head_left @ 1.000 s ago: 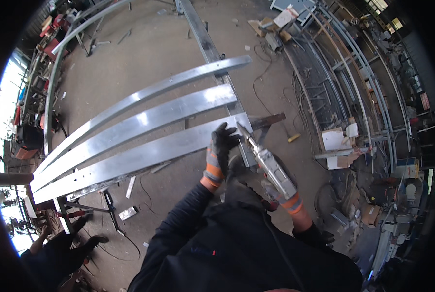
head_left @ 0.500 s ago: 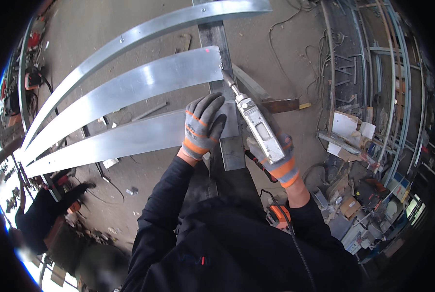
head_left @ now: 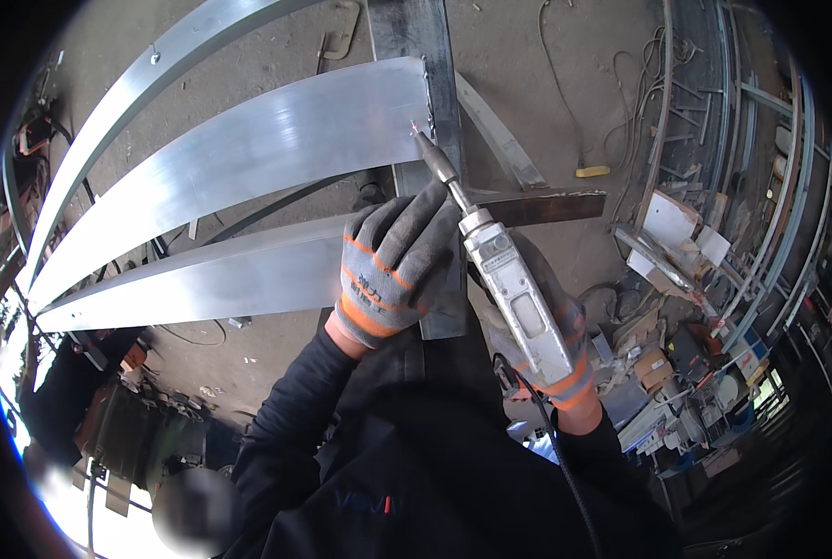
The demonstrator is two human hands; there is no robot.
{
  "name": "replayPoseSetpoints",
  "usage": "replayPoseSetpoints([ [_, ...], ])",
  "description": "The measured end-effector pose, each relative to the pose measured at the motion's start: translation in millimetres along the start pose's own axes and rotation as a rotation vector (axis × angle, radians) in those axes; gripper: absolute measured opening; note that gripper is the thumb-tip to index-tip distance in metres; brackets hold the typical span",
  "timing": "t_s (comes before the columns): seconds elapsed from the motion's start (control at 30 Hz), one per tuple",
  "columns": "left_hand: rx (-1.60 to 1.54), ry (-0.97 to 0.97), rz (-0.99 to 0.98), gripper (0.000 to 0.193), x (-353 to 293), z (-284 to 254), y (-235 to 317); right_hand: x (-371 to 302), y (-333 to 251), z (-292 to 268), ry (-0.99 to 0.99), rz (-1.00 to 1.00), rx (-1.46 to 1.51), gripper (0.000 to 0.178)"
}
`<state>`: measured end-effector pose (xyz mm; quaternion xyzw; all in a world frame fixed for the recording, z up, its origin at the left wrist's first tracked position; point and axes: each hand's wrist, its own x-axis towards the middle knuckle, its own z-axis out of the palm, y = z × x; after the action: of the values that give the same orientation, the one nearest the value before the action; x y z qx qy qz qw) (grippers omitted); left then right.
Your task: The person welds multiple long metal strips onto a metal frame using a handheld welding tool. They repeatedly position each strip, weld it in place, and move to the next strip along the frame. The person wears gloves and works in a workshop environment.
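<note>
The head view shows both gloved hands working over a row of long shiny metal strips. The right hand (head_left: 570, 326) is closed around the rear of a corded silver power tool (head_left: 500, 265), its fingers partly hidden behind the housing. The tool slants up and to the left, and its tapered nozzle (head_left: 442, 165) ends at the right-hand end of the middle metal strip (head_left: 248, 140), near the lower corner; whether the tip touches the surface cannot be told. A small reddish bright spot shows just beyond the tip. The left hand (head_left: 388, 265) is mostly open, fingers extended and slightly bent, above the end of the nearest metal strip (head_left: 239, 270); its fingertips are right beside the nozzle, though contact with it or with the strip is unclear. The middle strip's end lies across a dark steel beam (head_left: 399, 37), and a farther curved metal bar (head_left: 141, 79) runs beyond it. A brown steel bar (head_left: 556, 207) juts out to the right, with a yellow object (head_left: 593, 171) on the floor nearby. The black cord (head_left: 574, 494) runs down over the dark jacket (head_left: 407, 456).
</note>
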<state>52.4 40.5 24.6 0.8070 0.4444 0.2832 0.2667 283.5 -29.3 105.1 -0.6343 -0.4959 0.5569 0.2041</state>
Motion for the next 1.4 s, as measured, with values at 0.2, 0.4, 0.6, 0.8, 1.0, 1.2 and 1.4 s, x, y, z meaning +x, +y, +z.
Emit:
replayPoseSetpoints([
  [0.2,-0.02,-0.035,-0.027,0.074,-3,3,-3,-2,-1,-7,-0.09,0.085,0.103,0.062],
  [0.4,-0.048,-0.014,-0.03,0.073,-2,6,-5,-3,-4,3,-0.07,0.063,0.158,0.061],
  [0.6,-0.049,0.04,0.066,0.065,1,6,-6,-13,-8,2,-0.033,0.033,0.245,0.064],
  [0.8,-0.064,-0.044,0.106,0.06,3,3,-5,-33,-4,-5,-0.066,0.222,0.396,0.066],
  [1.0,-0.062,-0.053,0.089,0.07,1,5,-6,-26,4,0,-0.019,0.035,0.213,0.068],
  [1.2,-0.052,-0.076,0.086,0.072,-1,6,-7,-6,0,-4,0.058,-0.185,-0.076,0.077],
  [1.4,-0.037,-0.061,0.082,0.072,-2,9,-7,-11,-2,-4,0.034,-0.046,0.104,0.082],
])
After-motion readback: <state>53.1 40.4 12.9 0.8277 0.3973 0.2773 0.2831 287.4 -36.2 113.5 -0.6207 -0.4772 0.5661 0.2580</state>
